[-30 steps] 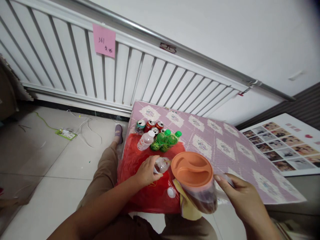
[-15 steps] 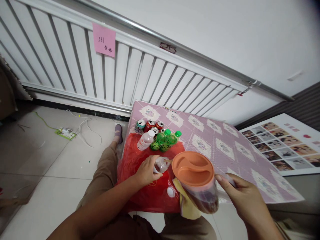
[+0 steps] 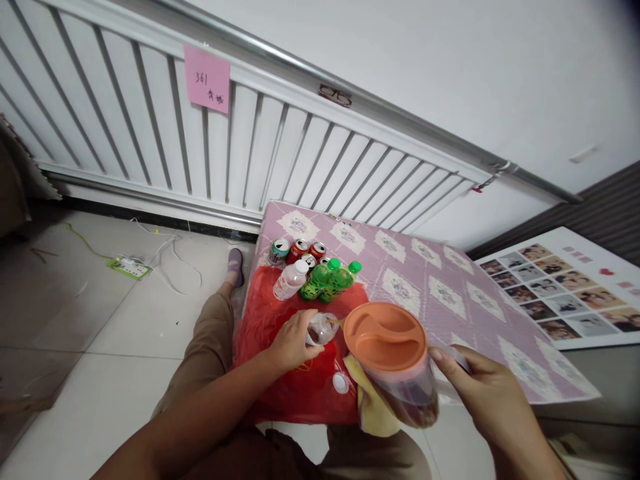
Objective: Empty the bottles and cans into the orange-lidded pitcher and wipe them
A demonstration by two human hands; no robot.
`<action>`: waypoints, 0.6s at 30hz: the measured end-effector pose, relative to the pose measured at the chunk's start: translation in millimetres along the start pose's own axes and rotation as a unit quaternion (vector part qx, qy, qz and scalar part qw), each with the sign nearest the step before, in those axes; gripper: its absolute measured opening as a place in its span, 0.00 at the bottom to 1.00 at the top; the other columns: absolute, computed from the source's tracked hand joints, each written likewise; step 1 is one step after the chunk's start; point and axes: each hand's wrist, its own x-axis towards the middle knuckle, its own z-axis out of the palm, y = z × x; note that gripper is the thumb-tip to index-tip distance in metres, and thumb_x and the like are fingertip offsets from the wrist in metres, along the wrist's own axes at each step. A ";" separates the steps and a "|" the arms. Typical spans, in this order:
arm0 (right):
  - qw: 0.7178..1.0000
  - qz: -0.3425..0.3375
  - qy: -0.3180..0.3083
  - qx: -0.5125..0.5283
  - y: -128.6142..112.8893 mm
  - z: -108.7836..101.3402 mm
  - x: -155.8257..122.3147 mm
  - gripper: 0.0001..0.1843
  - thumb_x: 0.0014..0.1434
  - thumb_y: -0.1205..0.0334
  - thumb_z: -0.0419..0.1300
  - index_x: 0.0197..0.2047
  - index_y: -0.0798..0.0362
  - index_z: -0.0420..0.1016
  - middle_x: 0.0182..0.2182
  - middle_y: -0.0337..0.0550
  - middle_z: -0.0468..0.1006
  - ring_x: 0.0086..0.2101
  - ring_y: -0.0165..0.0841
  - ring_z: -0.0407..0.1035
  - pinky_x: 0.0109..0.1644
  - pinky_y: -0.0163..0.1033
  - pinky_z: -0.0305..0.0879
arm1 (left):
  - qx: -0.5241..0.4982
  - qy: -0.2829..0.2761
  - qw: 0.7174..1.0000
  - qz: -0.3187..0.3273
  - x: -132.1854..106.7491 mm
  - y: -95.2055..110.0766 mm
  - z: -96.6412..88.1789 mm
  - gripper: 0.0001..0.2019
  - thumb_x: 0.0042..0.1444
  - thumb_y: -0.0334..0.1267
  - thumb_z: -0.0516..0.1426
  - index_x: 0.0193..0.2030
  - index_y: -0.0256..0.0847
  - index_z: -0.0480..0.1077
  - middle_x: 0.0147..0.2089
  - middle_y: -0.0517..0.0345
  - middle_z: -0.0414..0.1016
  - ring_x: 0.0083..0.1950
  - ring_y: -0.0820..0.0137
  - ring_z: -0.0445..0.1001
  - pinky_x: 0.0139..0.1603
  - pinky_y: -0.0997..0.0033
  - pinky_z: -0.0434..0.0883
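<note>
My left hand (image 3: 295, 341) is wrapped round a clear plastic bottle (image 3: 326, 327) with its cap off, held over the red cover (image 3: 280, 390). A jug (image 3: 410, 393) with an orange lid (image 3: 385, 337) is tilted toward the bottle's mouth, and brown liquid shows in its lower part. From its spout a thin brownish stream runs to the bottle opening. The jug's handle is gripped by my right hand (image 3: 483, 380). A white bottle cap (image 3: 341, 383) lies on the red cover, and beside it a yellow cloth (image 3: 375, 407) hangs over the edge, partly under the jug.
Behind the left hand stand a white-capped pink bottle (image 3: 291, 280), green-capped bottles (image 3: 337, 283) and several opened drink cans (image 3: 299, 249). A patterned tablecloth (image 3: 400, 287) reaches right toward a photo board (image 3: 570, 287). A radiator (image 3: 280, 147) runs behind; a power strip (image 3: 128, 268) lies on the floor.
The view has shifted very slightly. Both hands, the bottle and the tilted jug keep nearly the same positions, with the thin stream still running between them.
</note>
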 end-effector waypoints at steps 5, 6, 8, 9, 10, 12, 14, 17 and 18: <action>1.000 -0.012 0.015 -0.004 -3.8 0.6 -0.7 0.28 0.49 0.35 0.63 0.17 0.51 0.68 0.15 0.35 0.63 0.19 0.28 0.57 0.21 0.33 0.54 | -0.006 0.002 1.000 -0.002 0.1 -1.3 1.0 0.39 0.47 0.34 0.67 0.65 0.44 0.56 0.61 0.44 0.67 0.62 0.52 0.69 0.63 0.49 0.67; 1.000 -0.011 0.016 -0.004 -5.0 1.0 -1.4 0.28 0.49 0.35 0.63 0.17 0.51 0.68 0.16 0.35 0.63 0.19 0.28 0.57 0.21 0.33 0.54 | -0.007 0.001 1.000 -0.003 0.1 -1.1 0.9 0.39 0.47 0.35 0.67 0.65 0.44 0.56 0.61 0.44 0.67 0.63 0.52 0.69 0.64 0.49 0.67; 1.000 -0.008 0.021 -0.005 -7.2 1.6 -2.6 0.28 0.50 0.36 0.63 0.17 0.51 0.68 0.16 0.35 0.63 0.20 0.28 0.57 0.21 0.33 0.54 | -0.010 0.001 1.000 -0.003 0.2 -0.4 0.5 0.39 0.47 0.35 0.67 0.64 0.43 0.57 0.62 0.43 0.67 0.63 0.52 0.69 0.64 0.49 0.67; 1.000 -0.008 0.024 -0.007 -7.9 1.5 -2.8 0.27 0.50 0.36 0.63 0.17 0.51 0.68 0.16 0.35 0.63 0.20 0.28 0.57 0.22 0.33 0.54 | -0.012 0.002 1.000 -0.003 0.3 0.1 0.2 0.39 0.47 0.35 0.67 0.64 0.42 0.57 0.62 0.43 0.67 0.63 0.51 0.69 0.64 0.49 0.67; 1.000 -0.009 0.024 -0.009 -8.3 1.2 -2.7 0.27 0.50 0.36 0.62 0.17 0.51 0.68 0.16 0.35 0.63 0.20 0.28 0.57 0.21 0.33 0.54 | -0.012 0.003 1.000 -0.003 0.3 0.6 0.0 0.39 0.47 0.35 0.67 0.64 0.42 0.57 0.62 0.43 0.67 0.63 0.51 0.69 0.64 0.49 0.67; 1.000 -0.017 0.016 -0.015 -7.9 0.0 -1.6 0.27 0.50 0.36 0.63 0.16 0.51 0.67 0.15 0.34 0.62 0.19 0.28 0.57 0.21 0.33 0.54 | -0.009 0.004 1.000 -0.002 0.3 1.1 -0.2 0.38 0.47 0.34 0.67 0.64 0.42 0.57 0.62 0.43 0.68 0.63 0.51 0.69 0.64 0.49 0.67; 1.000 -0.025 0.006 -0.018 -5.7 -1.4 0.3 0.27 0.50 0.37 0.63 0.16 0.51 0.68 0.15 0.35 0.62 0.19 0.28 0.57 0.20 0.33 0.54 | -0.003 0.003 1.000 -0.004 0.3 1.0 0.0 0.38 0.46 0.34 0.67 0.64 0.43 0.57 0.62 0.44 0.67 0.63 0.52 0.69 0.64 0.49 0.67; 0.999 -0.025 -0.005 -0.022 -0.4 -2.2 2.5 0.26 0.50 0.38 0.63 0.17 0.51 0.69 0.15 0.35 0.63 0.19 0.28 0.57 0.20 0.32 0.55 | -0.004 0.005 1.000 -0.003 0.1 0.2 0.4 0.39 0.46 0.34 0.67 0.64 0.44 0.56 0.62 0.45 0.68 0.63 0.52 0.69 0.64 0.49 0.67; 0.999 -0.020 -0.007 -0.024 1.3 -2.2 2.8 0.26 0.51 0.38 0.63 0.18 0.51 0.70 0.16 0.35 0.63 0.19 0.28 0.57 0.20 0.32 0.55 | -0.005 0.006 1.000 -0.002 0.1 0.0 0.5 0.39 0.46 0.34 0.67 0.64 0.44 0.56 0.62 0.45 0.68 0.63 0.52 0.69 0.64 0.49 0.67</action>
